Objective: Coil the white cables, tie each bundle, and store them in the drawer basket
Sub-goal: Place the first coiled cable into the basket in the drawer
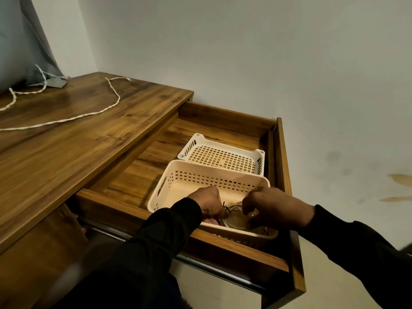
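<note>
Reaching into the open wooden drawer (225, 121), both hands down inside the nearer basket (185, 175). Left hand (209, 202) curled round one side of the coiled white cable (236, 216), close by the small black tie (227, 208) on the bundle. Right hand (273, 206) bent over the other side of the coil, fingertips pinching down on the loops. Coil lying low in the basket, near its front wall, partly hidden by both hands and the black sleeves.

Nearer basket cream plastic, rounded corners, walls pierced with rows of small square holes, an oval handle slot in its left end. Just behind it, touching or nearly so, a second white basket (223, 156), shallower, with a grid floor and slotted sides. Drawer pulled well out from under the desk top (89, 139), a metal runner showing below its front edge.

Desk top dark brown wood grain, smooth and slightly glossy. On it, well apart from the drawer, a loose twisted white cable (89, 115) trailing in a long curve. Grey curtain (24, 52) hanging at the far left corner, white cords dangling beside it. Plain pale wall (267, 52) behind, stained at right.
</note>
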